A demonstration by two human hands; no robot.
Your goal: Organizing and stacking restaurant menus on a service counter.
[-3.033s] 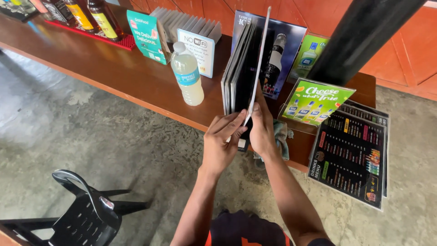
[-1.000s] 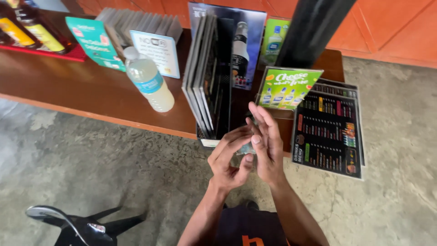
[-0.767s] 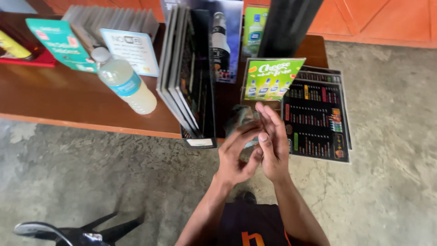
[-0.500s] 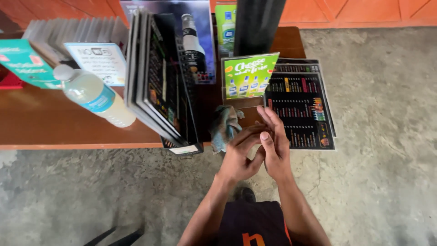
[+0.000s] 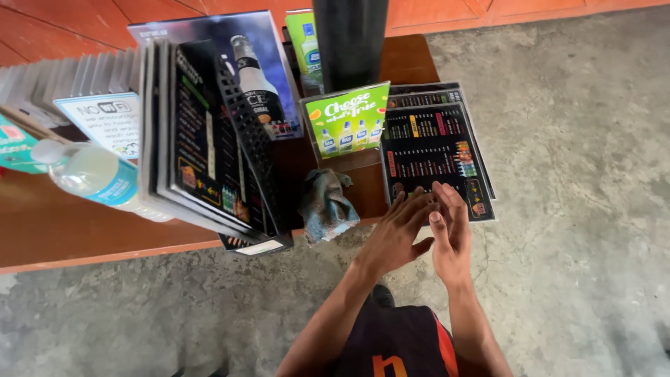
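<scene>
Bottle (image 5: 94,178): plastic, lying on table (image 5: 84,234), far left.
Rag (image 5: 326,204): soft, limp; sits at table edge.
Menus (image 5: 436,150): flat, probably slick and light; lift by overhanging edge.
Left hand (image 5: 398,234): empty, fingers spread, beside menus.
Right hand (image 5: 450,234): empty, flat, close against left.

Wooden counter (image 5: 84,237) — menus (image 5: 433,150), cloth (image 5: 324,206), bottle (image 5: 94,174)

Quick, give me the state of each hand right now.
Left hand: open, fingers spread, holding nothing, over the near edge of the menu.
Right hand: open, empty, beside the left.
</scene>
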